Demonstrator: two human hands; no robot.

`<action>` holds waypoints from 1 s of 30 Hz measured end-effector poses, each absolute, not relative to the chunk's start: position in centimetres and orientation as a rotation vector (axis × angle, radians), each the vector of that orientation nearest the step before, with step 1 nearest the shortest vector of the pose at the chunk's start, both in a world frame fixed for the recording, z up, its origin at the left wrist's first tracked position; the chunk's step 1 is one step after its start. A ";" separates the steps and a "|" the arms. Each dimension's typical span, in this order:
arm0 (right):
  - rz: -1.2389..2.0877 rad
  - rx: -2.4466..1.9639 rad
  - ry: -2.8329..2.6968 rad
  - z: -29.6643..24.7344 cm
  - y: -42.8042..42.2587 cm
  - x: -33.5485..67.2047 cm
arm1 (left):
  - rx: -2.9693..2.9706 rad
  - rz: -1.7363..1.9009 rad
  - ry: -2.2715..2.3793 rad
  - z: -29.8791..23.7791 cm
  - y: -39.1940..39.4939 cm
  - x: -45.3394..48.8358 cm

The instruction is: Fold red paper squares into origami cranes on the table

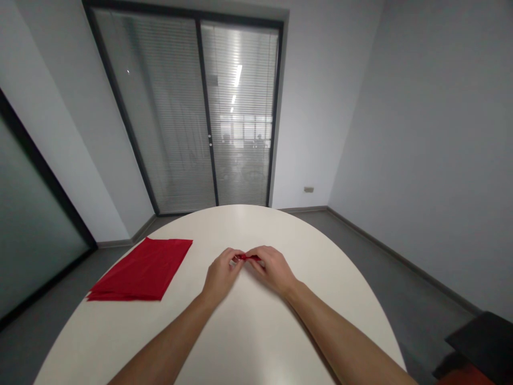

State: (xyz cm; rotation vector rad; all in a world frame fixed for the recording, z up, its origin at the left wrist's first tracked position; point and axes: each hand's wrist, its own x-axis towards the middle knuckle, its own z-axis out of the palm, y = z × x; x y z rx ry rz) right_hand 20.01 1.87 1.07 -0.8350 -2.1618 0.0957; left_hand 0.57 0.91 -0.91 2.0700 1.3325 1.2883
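Note:
My left hand (222, 274) and my right hand (270, 268) meet at the middle of the white round table (248, 331). Both have their fingers curled and pinched on a small folded red piece (245, 257) that shows only as a thin strip between the fingertips. Most of that piece is hidden by the fingers. A flat stack of red sheets (143, 270) lies on the table to the left, well apart from my left hand.
Beyond the table's far edge stands a glass sliding door with blinds (208, 117). Grey floor surrounds the table. A dark glass panel (28, 224) is at the left, and a black and red object (479, 347) sits low at the right.

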 end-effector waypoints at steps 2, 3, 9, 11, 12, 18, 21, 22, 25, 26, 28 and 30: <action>0.093 -0.824 -2.151 1.1 1.8 20.0 | 2.102 1.322 1.334 -0.6 0.7 0.5; 0.094 -0.818 -2.148 1.1 1.8 20.0 | 2.109 1.331 1.334 -0.4 0.6 0.6; 0.118 -0.799 -2.166 1.1 1.8 20.2 | 2.157 1.274 1.350 -0.1 0.3 0.7; 0.157 -0.779 -2.169 1.2 1.7 20.2 | 2.169 1.261 1.353 -0.1 0.2 0.7; 0.183 -0.772 -2.173 1.3 1.7 20.2 | 2.172 1.259 1.351 -0.1 0.2 0.7; 0.319 -0.777 -2.176 1.6 1.5 20.2 | 2.128 1.287 1.337 -0.2 0.3 0.7; 0.353 -0.741 -2.198 1.7 1.5 20.3 | 2.091 1.280 1.366 -0.5 0.4 0.7; 0.350 -0.731 -2.213 1.7 1.5 20.3 | 2.088 1.269 1.375 -0.6 0.5 0.7; 0.315 -0.729 -2.247 1.7 1.6 20.3 | 2.089 1.251 1.381 -0.7 0.5 0.7; 0.306 -0.744 -2.247 1.6 1.6 20.3 | 2.084 1.247 1.373 -0.7 0.5 0.7; 0.292 -0.812 -2.225 1.5 1.6 20.2 | 2.051 1.257 1.352 -0.6 0.5 0.6; 0.278 -0.916 -2.182 1.3 1.7 20.1 | 1.990 1.294 1.344 -0.4 0.6 0.6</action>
